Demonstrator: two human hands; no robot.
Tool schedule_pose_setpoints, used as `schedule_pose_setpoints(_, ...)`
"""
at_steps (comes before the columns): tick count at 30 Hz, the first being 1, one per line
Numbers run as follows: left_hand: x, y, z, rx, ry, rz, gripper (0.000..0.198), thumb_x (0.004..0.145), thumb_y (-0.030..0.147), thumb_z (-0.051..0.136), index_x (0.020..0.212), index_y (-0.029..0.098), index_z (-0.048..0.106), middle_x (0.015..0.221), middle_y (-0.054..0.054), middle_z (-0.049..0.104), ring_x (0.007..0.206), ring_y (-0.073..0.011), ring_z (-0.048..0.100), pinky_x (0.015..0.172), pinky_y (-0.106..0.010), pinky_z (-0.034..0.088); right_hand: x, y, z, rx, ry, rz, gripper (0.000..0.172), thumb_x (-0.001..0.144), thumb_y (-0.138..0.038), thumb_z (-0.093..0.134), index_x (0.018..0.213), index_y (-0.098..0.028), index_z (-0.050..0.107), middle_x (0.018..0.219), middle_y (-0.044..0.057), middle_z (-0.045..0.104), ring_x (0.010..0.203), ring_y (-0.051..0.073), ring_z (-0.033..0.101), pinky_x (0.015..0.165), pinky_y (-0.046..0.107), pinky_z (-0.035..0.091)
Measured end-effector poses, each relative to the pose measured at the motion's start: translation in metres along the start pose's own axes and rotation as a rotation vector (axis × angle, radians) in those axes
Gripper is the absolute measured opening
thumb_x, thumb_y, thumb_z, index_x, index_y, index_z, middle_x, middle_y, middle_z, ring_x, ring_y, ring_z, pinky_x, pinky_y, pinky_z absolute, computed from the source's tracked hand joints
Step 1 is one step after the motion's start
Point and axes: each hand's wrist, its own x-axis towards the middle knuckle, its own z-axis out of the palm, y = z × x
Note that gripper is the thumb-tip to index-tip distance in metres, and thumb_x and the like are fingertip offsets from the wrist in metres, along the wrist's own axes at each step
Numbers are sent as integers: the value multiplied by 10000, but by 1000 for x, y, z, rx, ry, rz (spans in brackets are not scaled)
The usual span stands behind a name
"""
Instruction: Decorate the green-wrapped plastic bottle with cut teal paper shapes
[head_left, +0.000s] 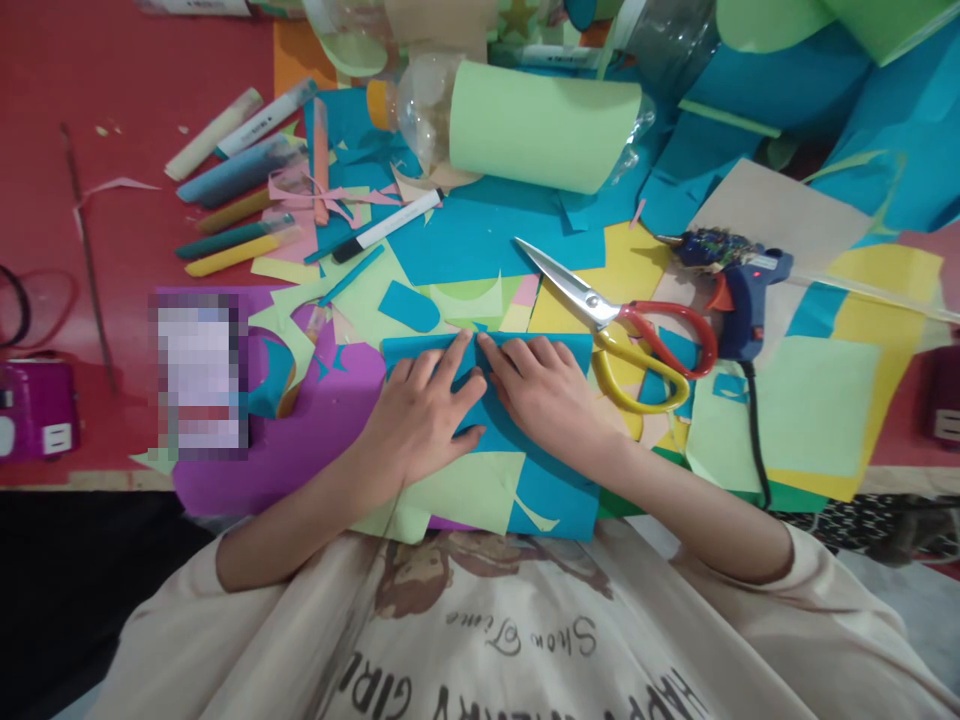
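Note:
A folded blue sheet of paper (559, 350) lies on the table just in front of me. My left hand (424, 405) lies flat on its left part, fingers stretched toward the fold at the top edge. My right hand (544, 385) presses flat on the sheet beside it, fingers pointing left so the fingertips of both hands almost meet at the fold. Neither hand grips anything. Light green paper (465, 495) and a purple sheet (315, 440) lie under the blue sheet.
Red-and-yellow-handled scissors (622, 325) lie just right of my right hand. A blue glue gun (739, 285) with a black cord sits further right. Markers (240, 170) and a pen (386, 225) lie at the far left, a plastic bottle wrapped in green paper (525, 125) behind, paper scraps all around.

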Motion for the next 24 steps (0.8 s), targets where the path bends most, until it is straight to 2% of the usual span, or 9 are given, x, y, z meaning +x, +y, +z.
schedule_pose_setpoints(5, 0, -1, 1, -2, 0, 10, 298, 869, 347, 600, 1083, 140, 619, 1467, -227, 482, 1070, -366, 598, 759, -464, 490, 3, 0, -4, -42, -21, -29, 459, 1002, -142, 296, 1393, -26, 505, 954, 147, 657, 847, 241, 534, 692, 347, 365)
schedule_pose_setpoints(11, -1, -1, 3, 35, 30, 27, 300, 875, 348, 598, 1082, 132, 611, 1441, -210, 520, 1078, -352, 596, 769, -461, 514, 1, 1, -4, -53, -5, -9, 462, 1020, -270, 337, 1397, -59, 500, 941, 127, 649, 844, 239, 546, 683, 338, 372)
schedule_pose_setpoints(19, 1, -4, -4, 9, 32, 19, 319, 858, 297, 602, 1116, 109, 590, 1471, -203, 490, 1153, -336, 588, 890, -441, 524, -8, 1, -1, -91, 26, 36, 488, 1029, -315, 303, 1392, -45, 486, 920, 107, 645, 807, 237, 566, 673, 356, 374)
schedule_pose_setpoints(24, -1, -5, -3, 20, 26, 11, 352, 892, 276, 555, 1198, 103, 570, 1457, -200, 508, 1173, -324, 589, 891, -433, 512, -11, 3, 0, -75, 27, 56, 489, 1026, -332, 315, 1389, -57, 492, 933, 112, 653, 817, 237, 577, 663, 349, 377)
